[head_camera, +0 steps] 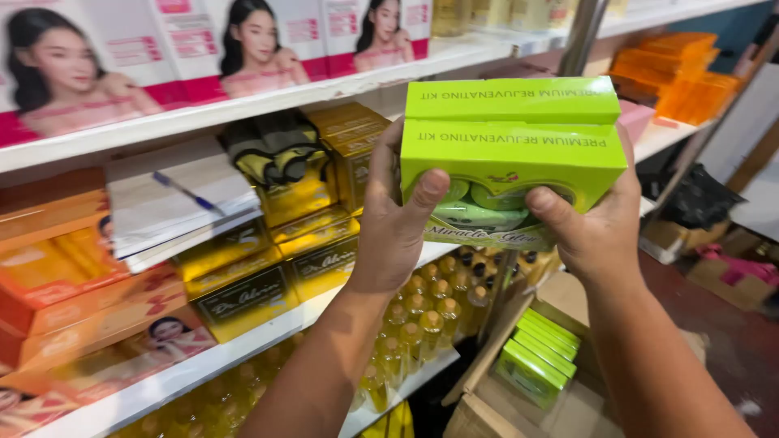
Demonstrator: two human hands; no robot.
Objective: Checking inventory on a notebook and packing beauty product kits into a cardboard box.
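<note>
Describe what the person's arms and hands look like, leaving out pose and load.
Both forearms are bare, with no sleeves in view. The left hand and right hand wear no gloves, and no rings, watch or bracelets show. Thumbnails are short and unpainted.

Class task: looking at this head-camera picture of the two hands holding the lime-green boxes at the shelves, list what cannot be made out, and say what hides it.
- Back faces of the two lime-green boxes: turned away from the head camera.
- Fingers of the left hand and right hand: behind the boxes; only thumbs show.
- Open carton on the floor: cut off by the bottom edge.
- Yellow bottles on the lower shelf: labels too small and blurred.
- Top-shelf boxes: cut off by the top edge.
</note>
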